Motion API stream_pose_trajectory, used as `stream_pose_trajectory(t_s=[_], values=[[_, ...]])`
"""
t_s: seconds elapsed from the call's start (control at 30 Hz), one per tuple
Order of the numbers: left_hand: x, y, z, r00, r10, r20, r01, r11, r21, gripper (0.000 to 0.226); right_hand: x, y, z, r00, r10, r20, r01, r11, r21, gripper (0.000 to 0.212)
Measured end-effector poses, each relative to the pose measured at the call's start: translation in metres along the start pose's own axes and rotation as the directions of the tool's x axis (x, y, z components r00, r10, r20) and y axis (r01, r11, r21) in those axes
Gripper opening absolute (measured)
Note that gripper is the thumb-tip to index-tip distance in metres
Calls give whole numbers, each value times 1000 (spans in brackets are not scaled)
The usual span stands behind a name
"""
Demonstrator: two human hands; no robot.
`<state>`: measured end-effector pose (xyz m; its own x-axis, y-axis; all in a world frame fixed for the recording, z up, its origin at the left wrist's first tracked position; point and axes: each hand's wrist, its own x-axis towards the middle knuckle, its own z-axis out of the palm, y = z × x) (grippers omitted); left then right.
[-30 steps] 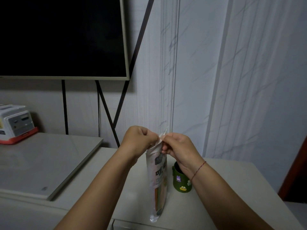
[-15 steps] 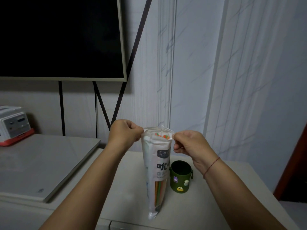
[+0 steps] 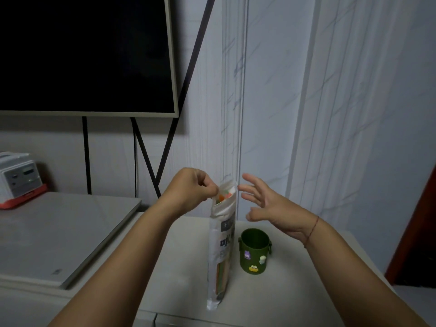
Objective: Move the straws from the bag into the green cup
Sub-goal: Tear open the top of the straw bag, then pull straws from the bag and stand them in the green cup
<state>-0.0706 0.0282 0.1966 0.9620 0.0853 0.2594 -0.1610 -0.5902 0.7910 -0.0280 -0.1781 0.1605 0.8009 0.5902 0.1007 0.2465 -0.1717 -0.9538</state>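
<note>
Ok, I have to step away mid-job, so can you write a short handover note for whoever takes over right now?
Left hand: pinches the left top edge of the straw bag and holds it upright.
Right hand: open, fingers spread, beside the bag's mouth and touching nothing.
Things: the bag stands on the white counter with its mouth open and coloured straw tips showing. The green cup stands just right of it, and no straws stick out of it.
Done: the bag is open.
Left: pull the straws out and put them all in the cup.
</note>
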Motion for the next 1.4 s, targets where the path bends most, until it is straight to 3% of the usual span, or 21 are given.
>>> stream_pose_trajectory(t_s=[0.1,0.23,0.33,0.4,0.5,0.57,0.63,0.77,0.9,1.03,1.13,1.23,1.4], values=[[4,5,-5,996,46,74,-47,999,2,8,12,8,4,991,21,135,-24,999,26,92],[10,11,-14,986,88,141,-90,996,8,10,20,15,12,989,18,144,-24,999,40,66],[14,11,-15,972,99,214,-105,994,14,13,20,23,17,997,-4,78,-3,996,93,54],[13,9,-10,971,112,212,-97,992,-81,16,20,29,22,1000,-19,-19,22,991,131,48],[10,-1,2,996,84,-42,-92,963,-254,23,21,36,28,977,4,-213,41,978,205,42],[3,-12,12,959,7,-285,-105,938,-330,20,23,40,29,938,30,-345,65,963,262,37],[-10,-21,25,918,-69,-392,-111,902,-418,16,25,43,32,895,58,-443,105,936,335,31],[-45,-34,77,966,-166,-198,16,805,-594,20,29,48,40,788,142,-599,195,866,461,31],[-64,-54,125,969,-246,28,199,706,-680,30,27,48,50,739,206,-641,270,782,562,32],[-69,-63,146,887,-423,184,400,506,-764,40,21,48,55,729,263,-632,304,703,643,24],[-67,-66,152,836,-470,285,485,386,-785,47,17,47,58,714,296,-635,324,664,674,21],[-62,-65,150,852,-406,332,435,192,-880,51,10,47,64,725,322,-608,323,621,714,27],[-53,-67,142,869,-389,305,243,-201,-949,36,-3,52,76,751,346,-562,327,545,772,30]])
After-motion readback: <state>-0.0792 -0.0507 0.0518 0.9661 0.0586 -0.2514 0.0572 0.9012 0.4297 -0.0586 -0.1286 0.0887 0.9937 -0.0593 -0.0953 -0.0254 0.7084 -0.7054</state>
